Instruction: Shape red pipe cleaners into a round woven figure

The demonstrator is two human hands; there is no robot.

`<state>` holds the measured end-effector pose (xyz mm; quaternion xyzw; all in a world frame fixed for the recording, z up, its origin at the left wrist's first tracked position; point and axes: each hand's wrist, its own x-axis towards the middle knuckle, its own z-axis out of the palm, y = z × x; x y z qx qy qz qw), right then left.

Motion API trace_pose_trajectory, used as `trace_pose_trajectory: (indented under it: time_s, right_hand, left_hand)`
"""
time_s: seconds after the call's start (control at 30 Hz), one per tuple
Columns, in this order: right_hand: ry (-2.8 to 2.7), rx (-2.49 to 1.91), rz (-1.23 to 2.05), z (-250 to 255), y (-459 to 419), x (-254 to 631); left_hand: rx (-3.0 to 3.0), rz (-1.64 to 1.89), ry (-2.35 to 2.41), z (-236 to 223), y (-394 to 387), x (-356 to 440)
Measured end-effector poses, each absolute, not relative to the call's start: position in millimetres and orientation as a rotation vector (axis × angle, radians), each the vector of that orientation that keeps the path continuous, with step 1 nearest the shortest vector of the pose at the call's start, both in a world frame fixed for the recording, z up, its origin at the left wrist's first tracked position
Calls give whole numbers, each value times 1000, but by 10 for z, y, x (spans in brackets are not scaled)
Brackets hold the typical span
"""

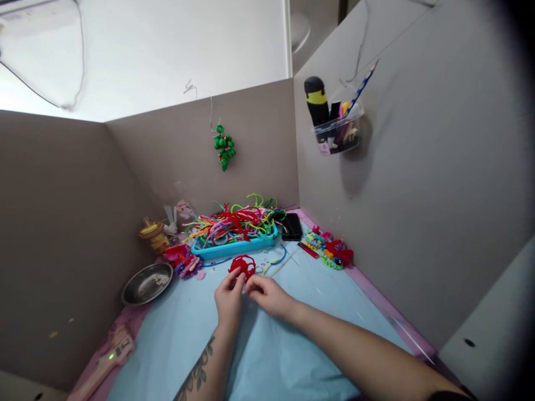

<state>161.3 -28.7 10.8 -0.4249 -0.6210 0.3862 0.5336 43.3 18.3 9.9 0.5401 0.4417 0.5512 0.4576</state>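
A red loop of bent pipe cleaners point(246, 264) sits at the fingertips of both hands, just above the blue-covered table. My left hand point(229, 287) pinches its lower left edge between thumb and fingers. Close beside it, my right hand point(267, 293) has its fingers curled and pressed together at the lower right edge of the red piece. What exactly the right fingertips grip is too small to make out. A blue and yellow pipe cleaner point(276, 260) lies just behind the right hand.
Behind the hands stands a blue tray point(234, 249) heaped with colourful pipe cleaners. A metal bowl point(147, 284) and a pink glue gun point(109, 356) lie left. Right are a black phone point(291, 227) and finished colourful pieces point(328, 248). Partition walls point(200, 139) enclose the table.
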Motion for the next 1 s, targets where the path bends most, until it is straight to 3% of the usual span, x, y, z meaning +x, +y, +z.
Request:
trace_pose_trajectory:
  time_s: [0.1, 0.2, 0.47, 1.0]
  right_hand:
    - [-1732, -933, 953, 179, -353, 1630]
    - [-1643, -958, 954, 206, -351, 1656]
    - [-1404, -1181, 398, 200, -231, 1809]
    - [-1410, -1225, 272, 104, -174, 1795]
  left_hand:
    - [1292, 1352, 1056, 82, 200, 438]
    - [1291, 1340, 1037, 72, 211, 439]
    - [1306, 1310, 969, 36, 228, 447]
    - [1218, 1231, 933, 62, 192, 485]
